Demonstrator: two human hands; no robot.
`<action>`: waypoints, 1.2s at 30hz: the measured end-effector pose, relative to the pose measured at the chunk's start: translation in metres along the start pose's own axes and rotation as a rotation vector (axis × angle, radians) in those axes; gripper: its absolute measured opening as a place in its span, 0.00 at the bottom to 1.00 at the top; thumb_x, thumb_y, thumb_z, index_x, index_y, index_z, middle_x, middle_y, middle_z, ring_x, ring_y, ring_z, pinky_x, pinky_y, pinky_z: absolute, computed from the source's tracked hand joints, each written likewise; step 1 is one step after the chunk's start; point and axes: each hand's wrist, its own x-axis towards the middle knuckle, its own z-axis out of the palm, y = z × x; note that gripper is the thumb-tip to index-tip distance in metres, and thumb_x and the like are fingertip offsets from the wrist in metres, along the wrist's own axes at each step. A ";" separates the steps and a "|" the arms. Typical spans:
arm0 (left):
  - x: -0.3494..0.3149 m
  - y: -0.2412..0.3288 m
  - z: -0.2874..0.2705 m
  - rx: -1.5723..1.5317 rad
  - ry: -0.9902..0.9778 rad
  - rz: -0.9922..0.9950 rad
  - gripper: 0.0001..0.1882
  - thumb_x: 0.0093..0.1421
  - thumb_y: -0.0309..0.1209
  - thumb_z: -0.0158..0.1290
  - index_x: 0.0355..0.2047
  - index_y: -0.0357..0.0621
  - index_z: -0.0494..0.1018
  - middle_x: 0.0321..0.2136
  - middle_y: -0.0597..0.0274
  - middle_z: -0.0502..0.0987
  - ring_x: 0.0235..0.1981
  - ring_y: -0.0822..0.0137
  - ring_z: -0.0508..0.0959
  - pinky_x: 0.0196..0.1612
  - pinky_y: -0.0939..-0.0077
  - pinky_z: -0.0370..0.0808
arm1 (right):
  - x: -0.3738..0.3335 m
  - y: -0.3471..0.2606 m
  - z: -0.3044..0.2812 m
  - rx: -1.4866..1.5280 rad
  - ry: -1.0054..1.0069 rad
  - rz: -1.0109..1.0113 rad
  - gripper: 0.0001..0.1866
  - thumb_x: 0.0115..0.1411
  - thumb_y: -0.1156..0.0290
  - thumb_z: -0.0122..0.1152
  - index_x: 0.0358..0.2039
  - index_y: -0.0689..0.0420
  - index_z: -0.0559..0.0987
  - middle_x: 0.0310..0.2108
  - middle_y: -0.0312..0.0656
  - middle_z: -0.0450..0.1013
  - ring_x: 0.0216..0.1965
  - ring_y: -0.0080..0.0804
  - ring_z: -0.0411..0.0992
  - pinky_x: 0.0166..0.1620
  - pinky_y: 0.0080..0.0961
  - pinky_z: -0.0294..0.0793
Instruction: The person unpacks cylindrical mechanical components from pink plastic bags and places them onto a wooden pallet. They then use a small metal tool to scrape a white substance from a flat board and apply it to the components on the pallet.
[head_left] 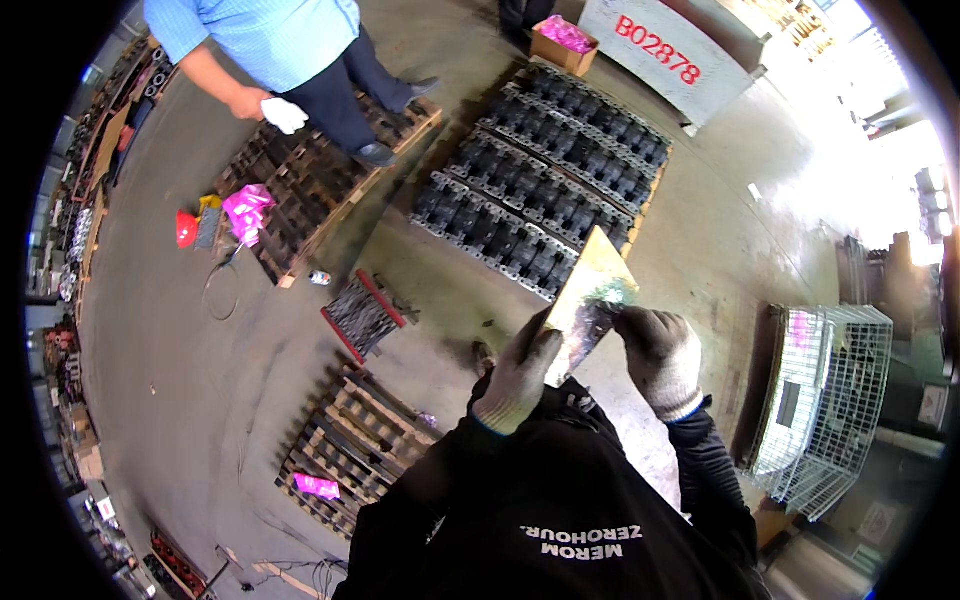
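Note:
In front of my chest, my gloved left hand [522,372] is closed on the lower left edge of a flat, pale yellow sheet [592,272] with a pointed upper corner. Its lower part is smeared dark and greenish; whether it is card or paper I cannot tell. My gloved right hand [660,358] is at the sheet's right side, fingers bent together in a pinch beside a dark, crumpled-looking patch [594,322]. What lies between those fingertips is hidden. Both gloves are greyish white and soiled at the fingers.
Dark metal castings [545,175] stand in rows on a pallet ahead. At the upper left, a person in a blue shirt [265,40] stands at a wooden pallet [345,215]. Another pallet [365,430], a red-edged rack [362,317] and a wire cage [830,400] are nearby.

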 end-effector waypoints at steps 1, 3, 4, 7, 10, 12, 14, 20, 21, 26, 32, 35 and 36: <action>0.001 0.000 -0.001 -0.025 -0.006 0.012 0.22 0.72 0.28 0.48 0.64 0.33 0.66 0.52 0.59 0.76 0.52 0.72 0.73 0.56 0.78 0.70 | 0.006 -0.012 -0.006 -0.002 -0.042 0.050 0.06 0.56 0.74 0.66 0.35 0.54 0.82 0.31 0.44 0.80 0.33 0.48 0.78 0.38 0.40 0.76; 0.002 0.000 -0.003 -0.069 -0.015 0.037 0.22 0.73 0.28 0.47 0.64 0.33 0.66 0.53 0.58 0.75 0.52 0.72 0.73 0.57 0.77 0.69 | 0.008 -0.011 -0.004 0.001 -0.092 -0.017 0.07 0.56 0.75 0.65 0.36 0.54 0.82 0.30 0.44 0.80 0.33 0.48 0.78 0.37 0.41 0.76; 0.002 0.001 -0.005 -0.047 -0.016 0.038 0.22 0.73 0.29 0.46 0.65 0.32 0.65 0.53 0.58 0.75 0.52 0.72 0.73 0.57 0.77 0.70 | 0.008 -0.014 -0.006 0.042 -0.075 -0.018 0.08 0.55 0.75 0.66 0.37 0.54 0.82 0.30 0.44 0.79 0.33 0.48 0.78 0.37 0.41 0.75; 0.000 0.012 0.000 0.018 -0.002 0.039 0.23 0.73 0.29 0.47 0.65 0.32 0.65 0.54 0.56 0.75 0.53 0.71 0.73 0.57 0.76 0.70 | 0.004 -0.005 -0.008 0.020 -0.100 -0.006 0.08 0.55 0.75 0.66 0.37 0.54 0.82 0.29 0.44 0.79 0.32 0.48 0.77 0.37 0.41 0.75; 0.000 0.011 -0.002 0.068 -0.010 0.049 0.24 0.73 0.34 0.45 0.64 0.31 0.64 0.54 0.54 0.76 0.53 0.69 0.75 0.55 0.74 0.73 | 0.011 -0.010 -0.006 0.017 -0.041 -0.041 0.11 0.53 0.75 0.66 0.39 0.52 0.82 0.27 0.42 0.78 0.30 0.46 0.77 0.34 0.40 0.74; -0.001 0.012 -0.001 0.056 -0.010 0.055 0.24 0.74 0.35 0.44 0.64 0.31 0.64 0.54 0.54 0.76 0.53 0.69 0.76 0.55 0.74 0.73 | 0.010 -0.013 -0.004 0.052 -0.039 -0.061 0.12 0.53 0.75 0.65 0.40 0.51 0.82 0.26 0.41 0.77 0.29 0.45 0.76 0.33 0.39 0.74; 0.000 0.013 0.000 0.045 -0.015 0.071 0.24 0.74 0.35 0.44 0.64 0.31 0.64 0.54 0.54 0.76 0.53 0.69 0.76 0.54 0.74 0.74 | 0.004 -0.005 -0.005 0.045 -0.064 -0.056 0.13 0.52 0.75 0.65 0.40 0.51 0.82 0.27 0.41 0.78 0.29 0.45 0.77 0.33 0.39 0.74; 0.000 0.012 -0.001 -0.154 -0.034 0.007 0.24 0.73 0.28 0.46 0.66 0.31 0.63 0.57 0.53 0.74 0.56 0.67 0.74 0.58 0.74 0.72 | 0.011 -0.009 -0.005 0.060 -0.054 -0.076 0.12 0.53 0.75 0.64 0.39 0.50 0.82 0.27 0.41 0.78 0.29 0.45 0.77 0.33 0.40 0.74; -0.001 0.013 0.001 -0.131 -0.030 0.013 0.23 0.73 0.31 0.45 0.65 0.31 0.64 0.56 0.54 0.75 0.54 0.68 0.75 0.56 0.74 0.72 | 0.009 -0.010 -0.006 0.061 -0.063 -0.068 0.12 0.53 0.75 0.64 0.40 0.50 0.82 0.27 0.41 0.78 0.29 0.45 0.77 0.33 0.40 0.74; -0.001 0.013 0.001 -0.070 -0.030 0.037 0.24 0.74 0.36 0.44 0.63 0.32 0.64 0.54 0.54 0.75 0.52 0.68 0.77 0.53 0.74 0.74 | 0.011 -0.003 -0.007 0.047 -0.020 -0.097 0.14 0.52 0.74 0.65 0.40 0.51 0.81 0.26 0.42 0.77 0.28 0.47 0.76 0.33 0.41 0.73; -0.001 0.015 0.002 -0.129 -0.037 0.009 0.25 0.74 0.36 0.45 0.64 0.32 0.63 0.55 0.53 0.74 0.54 0.65 0.77 0.54 0.72 0.75 | 0.010 -0.004 -0.010 0.004 -0.036 -0.076 0.12 0.52 0.74 0.65 0.39 0.52 0.81 0.25 0.42 0.76 0.28 0.46 0.75 0.32 0.40 0.72; 0.002 0.006 -0.005 -0.152 -0.047 0.019 0.25 0.73 0.36 0.45 0.65 0.32 0.63 0.55 0.53 0.74 0.54 0.64 0.77 0.54 0.71 0.75 | 0.008 -0.007 -0.012 -0.023 -0.027 -0.069 0.11 0.53 0.74 0.65 0.39 0.52 0.81 0.25 0.41 0.76 0.28 0.45 0.75 0.32 0.40 0.72; 0.002 0.007 -0.005 -0.156 -0.047 0.019 0.25 0.73 0.36 0.45 0.65 0.32 0.63 0.55 0.53 0.74 0.54 0.64 0.77 0.54 0.71 0.75 | 0.013 -0.008 -0.012 -0.023 -0.003 -0.077 0.11 0.53 0.73 0.66 0.39 0.52 0.81 0.25 0.41 0.76 0.28 0.45 0.75 0.32 0.40 0.72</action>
